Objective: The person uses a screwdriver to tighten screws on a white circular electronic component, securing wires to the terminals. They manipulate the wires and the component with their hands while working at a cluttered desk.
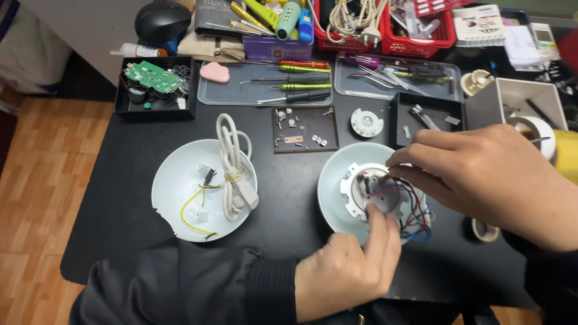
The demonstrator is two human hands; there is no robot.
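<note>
A white round shell (333,180) lies open on the black table, with a white inner plate (356,191) and red, blue and black wires (414,218) inside it. My left hand (346,268) reaches up from the near edge, its thumb pressed on the inner plate. From the right, my right hand (481,174) comes over the shell with its fingertips pinched at the plate's top edge. What they pinch is hidden. A second white shell (174,186) lies to the left, holding a coiled white power cord (232,165) and yellow wires.
A small brown tray (328,144) with screws sits behind the shells, beside a white round disc (366,122). Further back are clear trays with screwdrivers (301,81), a black box with a green circuit board (150,77), red baskets and a white box (518,99). The table's left edge drops to wooden floor.
</note>
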